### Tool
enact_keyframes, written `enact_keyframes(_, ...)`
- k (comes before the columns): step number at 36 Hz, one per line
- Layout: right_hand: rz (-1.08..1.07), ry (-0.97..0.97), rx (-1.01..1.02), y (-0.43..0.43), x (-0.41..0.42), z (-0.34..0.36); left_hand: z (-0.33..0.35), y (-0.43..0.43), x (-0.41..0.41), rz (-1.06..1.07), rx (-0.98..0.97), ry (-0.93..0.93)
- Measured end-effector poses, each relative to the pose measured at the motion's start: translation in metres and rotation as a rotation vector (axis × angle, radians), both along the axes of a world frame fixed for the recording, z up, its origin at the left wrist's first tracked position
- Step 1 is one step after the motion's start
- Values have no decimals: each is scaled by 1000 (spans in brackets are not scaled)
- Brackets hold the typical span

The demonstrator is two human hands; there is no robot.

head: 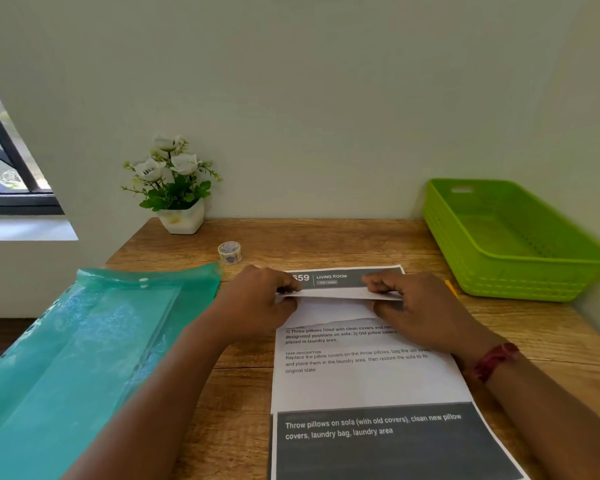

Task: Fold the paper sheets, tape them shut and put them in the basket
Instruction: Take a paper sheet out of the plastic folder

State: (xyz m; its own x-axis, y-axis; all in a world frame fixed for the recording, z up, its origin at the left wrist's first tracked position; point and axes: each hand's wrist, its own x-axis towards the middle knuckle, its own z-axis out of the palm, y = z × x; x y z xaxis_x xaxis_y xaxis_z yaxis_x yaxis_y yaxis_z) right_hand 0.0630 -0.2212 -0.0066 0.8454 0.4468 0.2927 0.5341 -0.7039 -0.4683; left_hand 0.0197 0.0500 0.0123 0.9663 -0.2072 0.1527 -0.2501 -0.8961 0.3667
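Note:
A printed paper sheet (364,379) lies lengthwise on the wooden table (326,240) in front of me. Its far end is lifted and curled back toward me. My left hand (257,303) pinches the left corner of that raised edge. My right hand (413,306) pinches the right corner. A small roll of patterned tape (229,252) stands on the table beyond my left hand. The green plastic basket (520,271) sits at the far right of the table with nothing visible in it.
A translucent teal document folder (84,348) covers the table's left side and overhangs its edge. A white pot of artificial flowers (179,188) stands against the wall at the back left. Something small and yellow (451,288) peeks out behind my right hand.

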Motion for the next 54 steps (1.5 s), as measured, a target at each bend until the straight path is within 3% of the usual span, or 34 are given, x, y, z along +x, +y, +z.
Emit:
enact_keyframes(8, 75, -69, -253, 8, -9, 3, -4, -19, -6, -81, 288, 26)
enact_keyframes(20, 193, -56, -328, 35, -18, -9, -10, -43, -13, -192, 316, 13)
enact_keyframes(32, 159, -5, -357, 24, -19, 1, -8, -38, -13, -135, 412, 167)
enact_keyframes(41, 26, 90, -155, -12, 2, 8, 9, -23, -15, -71, 431, 258)
enact_keyframes(54, 96, 122, -88, -13, 3, 12, 14, -5, -18, 31, 312, 286)
